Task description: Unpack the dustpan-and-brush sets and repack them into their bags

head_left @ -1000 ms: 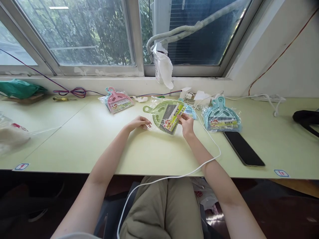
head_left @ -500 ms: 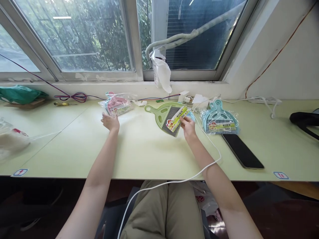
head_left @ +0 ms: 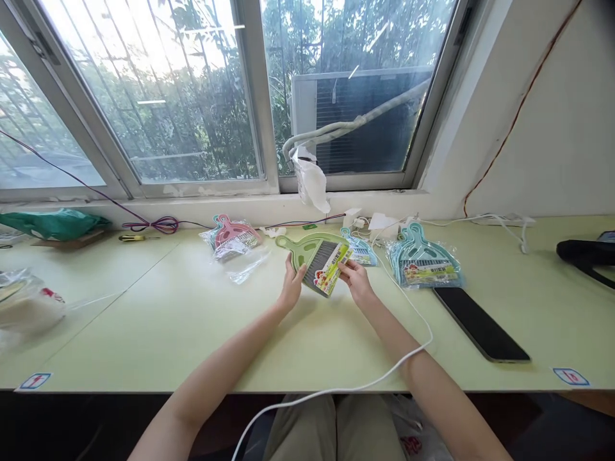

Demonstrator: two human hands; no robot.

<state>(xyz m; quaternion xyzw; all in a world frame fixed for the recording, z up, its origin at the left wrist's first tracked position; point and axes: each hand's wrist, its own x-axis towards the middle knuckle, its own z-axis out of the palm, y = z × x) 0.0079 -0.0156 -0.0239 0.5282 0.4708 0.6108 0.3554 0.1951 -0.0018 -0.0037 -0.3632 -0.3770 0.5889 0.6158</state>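
Observation:
Above the table I hold a green dustpan with a small grey-bristled brush [head_left: 323,261], tilted, its handle towards the upper left. A printed yellow card is across the bristles. My left hand [head_left: 291,286] grips the dustpan's left edge, thumb in front and fingers behind. My right hand [head_left: 356,280] pinches its right side at the card. Just behind lies a small blue dustpan and brush set [head_left: 361,251]. To the left, a pink dustpan set [head_left: 232,238] rests in clear plastic film. At the right lie bagged teal dustpan sets [head_left: 423,256].
A black phone [head_left: 480,323] lies right of my right forearm. A white cable [head_left: 427,320] loops across that forearm and over the table edge. A yellow screwdriver [head_left: 132,237], a green bag [head_left: 57,224] and a clear plastic bag [head_left: 29,301] are at the left.
My left hand has left the pink set's wrapping and moved right onto the green dustpan. My right hand keeps its hold. The view has tilted up.

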